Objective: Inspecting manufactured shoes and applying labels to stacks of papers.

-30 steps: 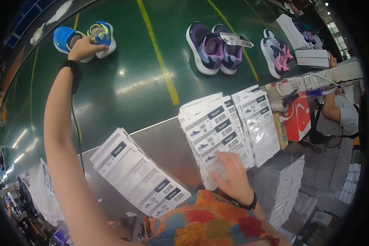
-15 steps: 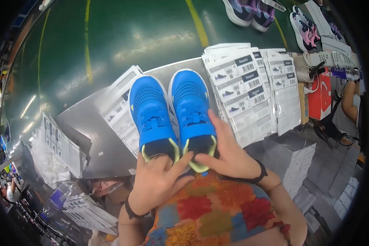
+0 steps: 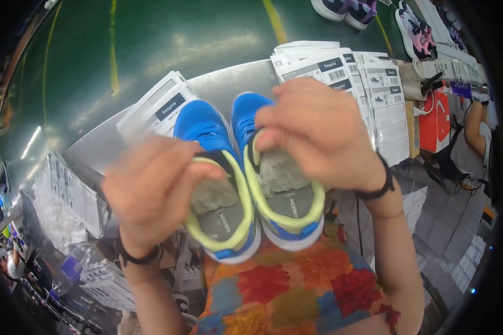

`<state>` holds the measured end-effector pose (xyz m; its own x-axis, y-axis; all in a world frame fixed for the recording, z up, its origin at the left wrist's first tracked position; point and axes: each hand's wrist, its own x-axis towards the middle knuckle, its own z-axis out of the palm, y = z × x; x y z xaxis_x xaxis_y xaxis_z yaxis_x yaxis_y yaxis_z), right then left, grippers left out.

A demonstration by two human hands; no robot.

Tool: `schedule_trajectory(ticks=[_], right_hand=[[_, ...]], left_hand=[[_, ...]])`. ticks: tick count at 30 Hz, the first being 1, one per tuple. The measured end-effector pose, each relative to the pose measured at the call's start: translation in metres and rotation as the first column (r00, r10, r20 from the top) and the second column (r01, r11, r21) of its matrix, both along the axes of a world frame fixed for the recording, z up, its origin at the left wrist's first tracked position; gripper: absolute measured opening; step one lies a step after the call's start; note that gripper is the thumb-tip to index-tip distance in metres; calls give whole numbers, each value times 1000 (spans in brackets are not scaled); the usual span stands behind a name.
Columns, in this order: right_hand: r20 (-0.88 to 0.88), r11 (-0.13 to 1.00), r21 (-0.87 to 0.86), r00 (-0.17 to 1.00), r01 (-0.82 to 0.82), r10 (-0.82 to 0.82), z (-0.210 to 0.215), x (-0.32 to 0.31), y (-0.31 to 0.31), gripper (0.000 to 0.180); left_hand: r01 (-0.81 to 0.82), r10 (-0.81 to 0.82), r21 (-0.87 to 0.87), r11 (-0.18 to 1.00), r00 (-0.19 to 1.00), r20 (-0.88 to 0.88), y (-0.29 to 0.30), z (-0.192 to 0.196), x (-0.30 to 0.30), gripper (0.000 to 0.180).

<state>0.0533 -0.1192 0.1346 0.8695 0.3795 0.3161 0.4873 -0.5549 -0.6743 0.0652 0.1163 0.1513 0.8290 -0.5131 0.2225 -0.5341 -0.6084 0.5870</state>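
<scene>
A pair of blue children's shoes with lime-green collar linings and white soles lies side by side before me, toes pointing away. Their open tops face up, showing grey insoles and crumpled pale paper stuffing inside. My left hand (image 3: 151, 190), smeared by motion, is closed at the strap and tongue of the left shoe (image 3: 200, 124). My right hand (image 3: 327, 137) pinches the strap and tongue of the right shoe (image 3: 318, 206), its fingers bent and thumb over the opening. Both hands hide most of the straps.
Flat white printed box cards lie in stacks beyond the right shoe (image 3: 385, 111), behind the left shoe (image 3: 162, 106) and at the left (image 3: 75, 190). Patterned sneakers (image 3: 412, 33) stand on the green conveyor belt (image 3: 207, 28). A red box (image 3: 435, 125) and cables are at the right.
The shoes have tilted and come nearer, so their insides now show. My hands have moved from the heels up to the straps, which are pulled up.
</scene>
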Motion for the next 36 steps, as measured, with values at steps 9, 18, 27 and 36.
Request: schedule_trajectory(ticks=[9, 18, 27, 36], right_hand=[[-626, 857, 466, 767, 223, 140, -13, 32, -1, 21], [-752, 921, 328, 648, 209, 121, 0, 31, -3, 15], [-6, 992, 123, 1000, 3, -3, -45, -81, -8, 29], [-351, 985, -160, 930, 58, -111, -20, -84, -6, 74]], left_hand=[[-279, 10, -286, 917, 732, -681, -5, -4, 40, 18], [-343, 2, -256, 904, 603, -798, -4, -7, 39, 21], [241, -246, 58, 969, 966, 78, 12, -35, -65, 38], [-100, 156, 170, 980, 923, -352, -4, -36, -67, 92]])
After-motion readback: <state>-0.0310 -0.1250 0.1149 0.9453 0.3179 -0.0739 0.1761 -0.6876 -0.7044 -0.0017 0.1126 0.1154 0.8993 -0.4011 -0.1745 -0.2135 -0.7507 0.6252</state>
